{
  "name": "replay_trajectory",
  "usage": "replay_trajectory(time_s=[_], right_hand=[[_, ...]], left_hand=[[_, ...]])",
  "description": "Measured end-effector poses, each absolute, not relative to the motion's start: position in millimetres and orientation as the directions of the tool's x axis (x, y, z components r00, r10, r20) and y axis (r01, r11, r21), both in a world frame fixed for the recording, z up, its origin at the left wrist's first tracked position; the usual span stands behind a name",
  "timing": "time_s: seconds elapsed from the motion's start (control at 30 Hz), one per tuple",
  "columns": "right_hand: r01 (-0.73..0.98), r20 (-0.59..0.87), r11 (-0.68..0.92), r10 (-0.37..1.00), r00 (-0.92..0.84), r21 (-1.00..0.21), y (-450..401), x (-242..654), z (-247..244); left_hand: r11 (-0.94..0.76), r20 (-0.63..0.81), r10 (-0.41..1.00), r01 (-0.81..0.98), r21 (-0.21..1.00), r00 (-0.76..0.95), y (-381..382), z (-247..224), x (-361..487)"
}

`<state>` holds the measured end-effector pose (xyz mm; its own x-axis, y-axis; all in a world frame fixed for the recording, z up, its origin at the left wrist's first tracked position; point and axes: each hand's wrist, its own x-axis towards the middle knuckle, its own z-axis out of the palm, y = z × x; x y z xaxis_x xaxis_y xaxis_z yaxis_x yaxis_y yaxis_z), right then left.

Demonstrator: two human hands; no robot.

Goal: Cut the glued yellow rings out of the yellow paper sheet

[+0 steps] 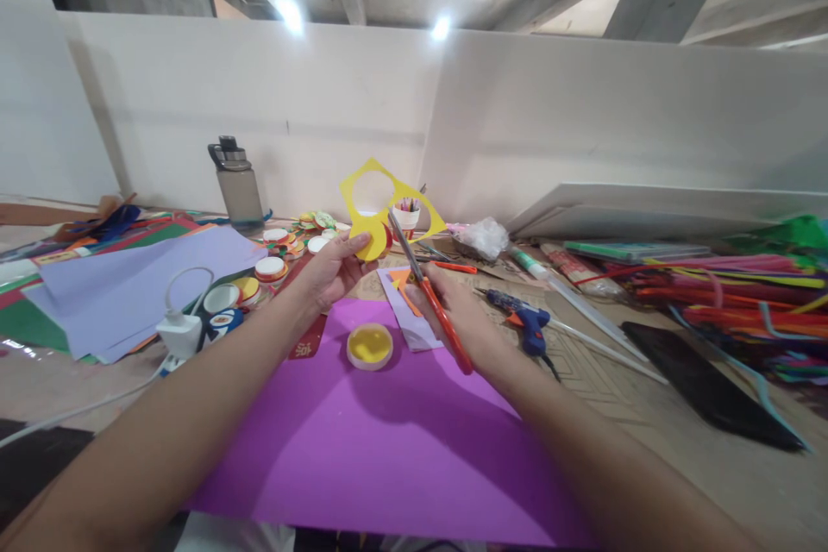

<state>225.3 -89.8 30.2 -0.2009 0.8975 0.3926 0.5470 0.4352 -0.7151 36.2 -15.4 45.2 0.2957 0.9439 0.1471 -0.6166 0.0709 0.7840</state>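
Note:
My left hand (340, 266) pinches a sheet of yellow paper (357, 200) with round holes cut in it, and a yellow disc shows at the fingers with a red edge behind it. Red-handled scissors (435, 304) are gripped in my right hand (456, 310), their blades pointing up at the paper's lower edge. Below my hands, a round ring-shaped piece with a yellow middle (369, 347) lies on the purple sheet (388, 448). Beside it is a pale lilac strip (407, 323) with orange scraps on it.
Left are lilac sheets (142, 285), a white charger (179, 335), several paper discs (270, 267) and a bottle (238, 185). Right lie a blue glue gun (527, 321), a black flat object (705, 384) and coloured pipe-cleaner-like strips (730, 293). A pen cup (406, 216) stands behind.

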Motion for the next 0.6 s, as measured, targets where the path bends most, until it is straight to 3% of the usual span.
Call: replay_trajectory(time_s=[0.6], right_hand=[[0.511, 0.415, 0.444, 0.892, -0.178, -0.736, -87.1, 223.3, 24.2]], left_hand=[[0.041, 0.143, 0.958, -0.612, 0.790, 0.249, -20.2, 38.3, 46.2]])
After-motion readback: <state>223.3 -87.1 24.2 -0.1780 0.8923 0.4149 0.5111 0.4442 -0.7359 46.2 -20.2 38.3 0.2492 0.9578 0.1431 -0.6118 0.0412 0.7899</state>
